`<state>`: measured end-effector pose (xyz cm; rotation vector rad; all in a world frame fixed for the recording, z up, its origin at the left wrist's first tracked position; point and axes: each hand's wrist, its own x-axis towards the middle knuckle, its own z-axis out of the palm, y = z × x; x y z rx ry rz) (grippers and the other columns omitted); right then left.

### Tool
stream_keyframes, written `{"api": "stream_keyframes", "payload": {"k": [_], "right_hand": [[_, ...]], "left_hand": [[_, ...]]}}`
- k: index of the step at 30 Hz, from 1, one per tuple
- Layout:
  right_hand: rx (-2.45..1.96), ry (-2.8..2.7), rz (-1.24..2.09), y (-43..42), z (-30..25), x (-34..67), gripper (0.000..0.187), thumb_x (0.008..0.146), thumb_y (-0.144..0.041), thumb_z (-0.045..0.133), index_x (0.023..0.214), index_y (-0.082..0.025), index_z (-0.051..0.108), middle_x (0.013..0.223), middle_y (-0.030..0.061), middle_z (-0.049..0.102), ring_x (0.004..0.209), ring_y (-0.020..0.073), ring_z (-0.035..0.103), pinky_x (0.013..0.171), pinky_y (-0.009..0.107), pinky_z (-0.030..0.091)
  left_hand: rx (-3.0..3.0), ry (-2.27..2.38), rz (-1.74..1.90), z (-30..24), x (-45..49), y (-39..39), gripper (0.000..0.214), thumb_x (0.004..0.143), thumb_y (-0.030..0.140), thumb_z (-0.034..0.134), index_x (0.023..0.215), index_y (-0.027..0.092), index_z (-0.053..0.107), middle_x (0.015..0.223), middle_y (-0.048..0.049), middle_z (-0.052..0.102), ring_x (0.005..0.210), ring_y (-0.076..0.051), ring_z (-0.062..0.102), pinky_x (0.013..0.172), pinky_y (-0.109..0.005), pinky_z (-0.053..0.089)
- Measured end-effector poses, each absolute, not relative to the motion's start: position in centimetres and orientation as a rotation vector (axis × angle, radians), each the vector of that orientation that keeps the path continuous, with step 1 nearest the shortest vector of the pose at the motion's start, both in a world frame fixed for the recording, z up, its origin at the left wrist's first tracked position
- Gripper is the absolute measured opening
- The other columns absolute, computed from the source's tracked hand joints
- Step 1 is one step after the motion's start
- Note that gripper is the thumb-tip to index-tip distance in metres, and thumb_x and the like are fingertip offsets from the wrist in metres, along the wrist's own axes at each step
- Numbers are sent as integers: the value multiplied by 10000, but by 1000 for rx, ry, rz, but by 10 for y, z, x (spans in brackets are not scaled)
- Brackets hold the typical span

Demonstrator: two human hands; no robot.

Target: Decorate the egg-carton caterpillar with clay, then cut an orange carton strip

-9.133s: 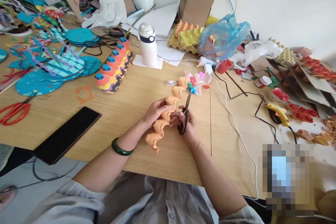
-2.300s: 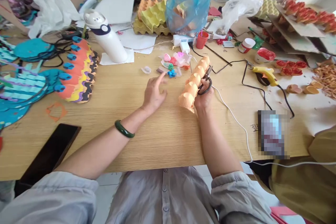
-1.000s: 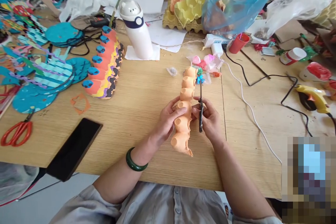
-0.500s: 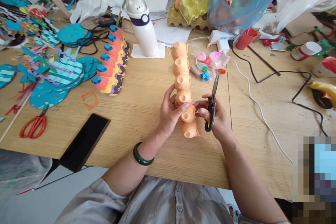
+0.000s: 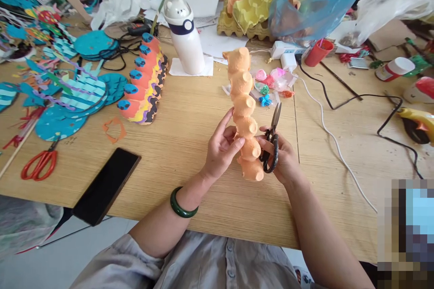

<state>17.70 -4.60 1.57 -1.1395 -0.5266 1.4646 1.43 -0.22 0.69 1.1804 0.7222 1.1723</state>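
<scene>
An orange strip of egg carton (image 5: 244, 104), a single row of several cups with ragged edges, is held upright over the table. My left hand (image 5: 220, 149) grips it from the left, the thumb pressed on a lower cup. My right hand (image 5: 286, 158) holds black-handled scissors (image 5: 273, 142) with the blades pointing up and away, beside the strip's right edge. The right fingertips reach to the strip; whether they press on it is partly hidden by the scissors.
A painted egg-carton piece (image 5: 144, 83), a white bottle (image 5: 186, 40), a black phone (image 5: 106, 186) and red scissors (image 5: 40, 162) lie to the left. Stacked egg trays (image 5: 252, 6) stand at the back. Clay lumps (image 5: 265, 99), a white cable (image 5: 334, 137) and a hot glue gun (image 5: 418, 119) are rightward.
The egg-carton strip has been turned about its length, so its cup ends now face right. It has shifted slightly right, with both hands still by it.
</scene>
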Motion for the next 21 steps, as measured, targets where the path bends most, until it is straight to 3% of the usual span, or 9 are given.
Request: {"api": "stream_keyframes", "payload": {"k": [6, 10, 14, 18, 21], "right_hand": [[-1127, -393, 1461, -44, 14, 178, 502, 641, -315, 934, 1060, -261, 663, 825, -35, 732, 625, 122, 660, 593, 254, 552], [-1163, -404, 1454, -44, 13, 178, 485, 660, -345, 917, 1064, -263, 661, 812, -30, 737, 584, 119, 633, 526, 244, 515], [-1193, -433, 1371, -44, 13, 174, 438, 698, -392, 897, 1048, -289, 656, 819, -34, 732, 590, 127, 635, 516, 250, 515], [-1136, -533, 1362, -45, 13, 173, 427, 681, -394, 912, 1020, -302, 671, 856, -41, 714, 672, 133, 658, 575, 256, 539], [-1108, -551, 1372, -45, 13, 177, 433, 671, -354, 915, 1037, -318, 687, 854, -49, 689, 668, 129, 641, 565, 258, 528]], "left_hand": [[1094, 835, 1238, 4, 16, -2, 602, 858, 419, 797, 1406, 254, 609, 1004, -46, 758, 926, -179, 730, 812, -273, 591], [1093, 875, 1203, 2, 16, 0, 447, 871, 450, 779, 1265, 245, 726, 973, -38, 789, 839, -185, 741, 769, -306, 627], [1152, 867, 1213, 1, 15, -1, 381, 906, 417, 749, 1254, 261, 750, 976, -20, 812, 832, -178, 756, 794, -311, 644], [1296, 825, 1190, 0, 14, -3, 343, 928, 365, 729, 1250, 250, 756, 1151, -50, 799, 979, -196, 763, 835, -279, 629], [1266, 769, 1167, 1, 15, -3, 396, 925, 349, 732, 1308, 246, 717, 1077, -49, 809, 938, -177, 763, 807, -257, 625]]}}
